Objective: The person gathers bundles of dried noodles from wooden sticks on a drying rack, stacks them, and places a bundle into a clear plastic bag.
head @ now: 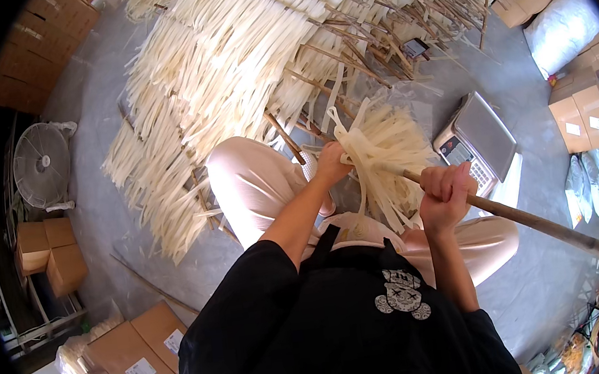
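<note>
My right hand is closed round a long wooden pole, which runs from the strips before me out to the lower right. At the pole's other end, my left hand grips pale flat strips, perhaps with the pole among them; its fingertips are partly hidden. Loose strips hang and fan out between my hands above my lap. Beyond my left knee, many more pale strips lie in dense rows over wooden poles.
A digital scale stands on the floor at the right. A phone lies by the pole ends. Cardboard boxes stand at lower left, and a fan is at far left. Another thin pole lies on the floor.
</note>
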`<state>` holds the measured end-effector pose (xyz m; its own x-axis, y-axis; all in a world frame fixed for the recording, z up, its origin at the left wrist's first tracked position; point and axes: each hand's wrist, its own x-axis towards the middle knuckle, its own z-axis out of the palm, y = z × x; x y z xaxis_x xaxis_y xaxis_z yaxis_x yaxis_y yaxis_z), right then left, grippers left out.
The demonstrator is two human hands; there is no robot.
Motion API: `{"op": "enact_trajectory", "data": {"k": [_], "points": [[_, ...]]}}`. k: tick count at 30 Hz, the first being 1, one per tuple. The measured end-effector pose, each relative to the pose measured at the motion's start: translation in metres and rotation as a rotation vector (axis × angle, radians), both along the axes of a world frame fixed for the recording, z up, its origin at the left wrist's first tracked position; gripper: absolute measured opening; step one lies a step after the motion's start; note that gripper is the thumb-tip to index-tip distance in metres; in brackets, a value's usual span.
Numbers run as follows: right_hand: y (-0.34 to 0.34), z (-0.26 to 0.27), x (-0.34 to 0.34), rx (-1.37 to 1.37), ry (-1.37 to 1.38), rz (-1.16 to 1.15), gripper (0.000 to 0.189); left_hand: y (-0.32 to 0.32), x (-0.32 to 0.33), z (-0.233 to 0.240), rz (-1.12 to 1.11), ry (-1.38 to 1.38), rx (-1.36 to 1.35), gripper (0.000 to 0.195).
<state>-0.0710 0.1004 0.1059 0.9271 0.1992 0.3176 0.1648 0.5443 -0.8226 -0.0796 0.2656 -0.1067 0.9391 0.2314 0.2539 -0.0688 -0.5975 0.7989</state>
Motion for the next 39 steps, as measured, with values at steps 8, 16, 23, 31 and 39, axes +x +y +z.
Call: {"op": "enact_trajectory", "data": {"k": [8, 16, 23, 31, 39], "points": [[-0.005, 0.012, -0.002, 0.012, -0.145, 0.128, 0.043, -0.002, 0.005, -0.026, 0.019, -0.027, -0.102, 0.024], [-0.023, 0.049, -0.003, -0.008, -0.061, 0.081, 0.045, 0.006, 0.006, -0.044, -0.015, 0.089, -0.088, 0.030], [-0.067, 0.150, 0.010, 0.098, -0.213, 0.225, 0.048, 0.024, -0.004, -0.075, -0.086, 0.156, 0.186, 0.044], [-0.091, 0.163, 0.031, 0.012, -0.231, 0.220, 0.042, 0.018, -0.007, -0.065, -0.163, 0.403, 0.410, 0.050], [-0.080, 0.140, 0.034, 0.058, -0.112, 0.202, 0.042, 0.047, -0.006, -0.047, 0.281, 0.336, -0.892, 0.026]]}}
